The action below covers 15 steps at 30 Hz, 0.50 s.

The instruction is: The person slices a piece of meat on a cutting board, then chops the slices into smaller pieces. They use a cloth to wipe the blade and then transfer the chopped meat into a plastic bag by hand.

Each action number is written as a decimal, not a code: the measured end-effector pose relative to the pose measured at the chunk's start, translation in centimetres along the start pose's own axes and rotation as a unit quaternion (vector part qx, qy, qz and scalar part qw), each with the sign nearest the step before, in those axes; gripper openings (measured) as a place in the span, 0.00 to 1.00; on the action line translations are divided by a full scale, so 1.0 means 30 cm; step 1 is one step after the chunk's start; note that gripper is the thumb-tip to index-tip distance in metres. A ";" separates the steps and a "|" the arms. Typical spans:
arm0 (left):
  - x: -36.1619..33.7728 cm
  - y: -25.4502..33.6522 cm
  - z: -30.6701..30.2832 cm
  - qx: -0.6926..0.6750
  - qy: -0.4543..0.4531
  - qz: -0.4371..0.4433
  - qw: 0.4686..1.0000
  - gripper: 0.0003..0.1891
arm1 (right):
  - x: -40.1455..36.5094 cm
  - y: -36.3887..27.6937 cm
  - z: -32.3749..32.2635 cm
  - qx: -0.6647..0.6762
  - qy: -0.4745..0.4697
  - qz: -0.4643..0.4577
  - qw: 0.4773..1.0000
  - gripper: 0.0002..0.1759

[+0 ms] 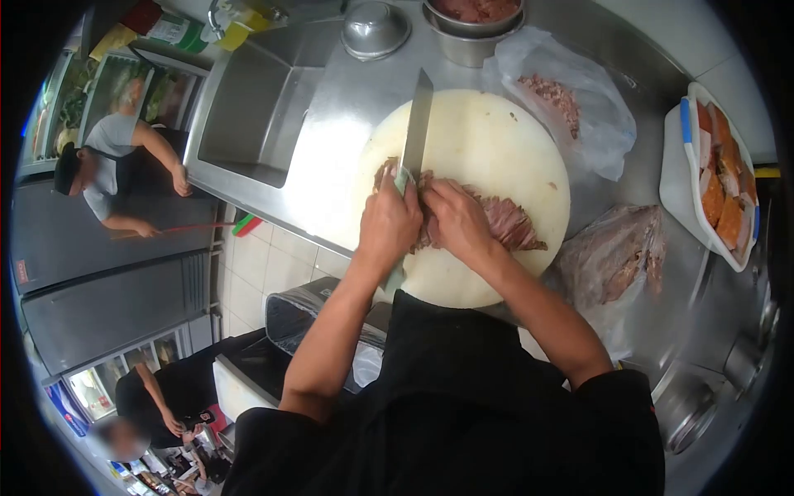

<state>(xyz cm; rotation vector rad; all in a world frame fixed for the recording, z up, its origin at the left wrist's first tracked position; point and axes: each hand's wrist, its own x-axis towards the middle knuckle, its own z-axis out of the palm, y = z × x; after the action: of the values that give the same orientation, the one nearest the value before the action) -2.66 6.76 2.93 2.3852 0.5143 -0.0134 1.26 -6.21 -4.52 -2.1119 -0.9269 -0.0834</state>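
Observation:
On a round, pale cutting board (488,124) lies a pile of sliced brownish-pink meat (511,221). My left hand (390,219) is closed around the handle of a large knife (419,124), its wide blade pointing away from me over the left part of the board. Some pale green material shows at the handle and hangs below this hand. Close beside it, my right hand (455,217) rests on the meat with bent fingers, gripping it near the blade. More cut meat shows left of the knife, partly hidden by my left hand.
A plastic bag (600,99) with chopped meat, another meat bag (612,252) and a white tub (691,178) of browned pieces stand rightward. Behind are metal bowls (376,31); left are a sink (256,116) and bin (302,310). Two people (116,157) (157,397) stand further left.

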 end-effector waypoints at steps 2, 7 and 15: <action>0.028 0.011 -0.027 -0.008 0.003 0.041 0.999 0.16 | 0.007 -0.003 -0.014 0.004 -0.017 0.043 0.999 0.15; -0.252 0.027 -0.132 0.082 -0.089 -0.068 0.990 0.14 | -0.002 0.001 0.010 0.028 -0.005 0.051 0.998 0.15; -0.027 0.001 0.018 0.009 -0.008 -0.018 1.000 0.16 | -0.009 0.015 0.023 0.008 0.019 0.004 1.000 0.14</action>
<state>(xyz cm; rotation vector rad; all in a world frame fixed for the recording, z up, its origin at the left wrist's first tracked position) -3.32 6.10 2.68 2.3909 0.5505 -0.0535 1.19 -6.06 -5.37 -2.0928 -0.8947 -0.1111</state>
